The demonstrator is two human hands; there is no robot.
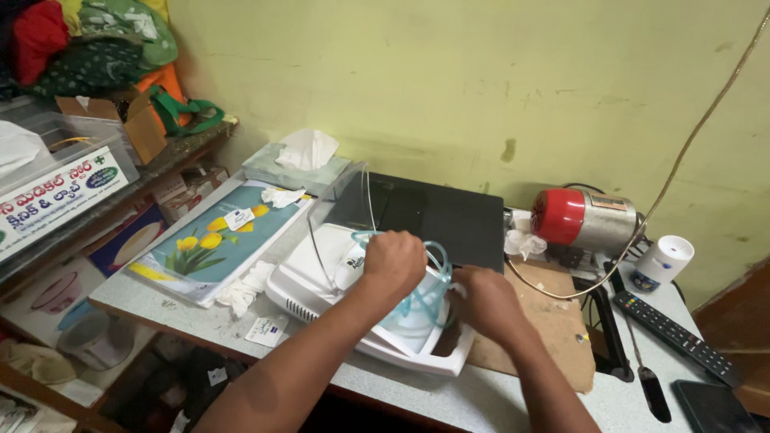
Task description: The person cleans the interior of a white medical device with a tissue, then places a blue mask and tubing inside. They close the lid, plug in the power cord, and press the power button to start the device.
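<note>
Your left hand [393, 261] is curled into a closed fist around the coiled, pale blue-green transparent plastic tubing [423, 298], holding it above the white plastic machine case [321, 293], which lies open near the front edge of the grey speckled tabletop [481, 397]. Your right hand [488, 303] sits just beside it over the case's right end, fingers bent down against the tubing; you cannot tell how firmly it grips. The clear hinged lid [341, 196] of the case stands up behind your left hand. A flat black device [433, 215] lies behind the case toward the back edge, and a red and silver cylinder [584, 218] lies to its right. A black remote control [674, 333] rests near the right edge, and a tissue box [293, 168] sits at the back left corner.
</note>
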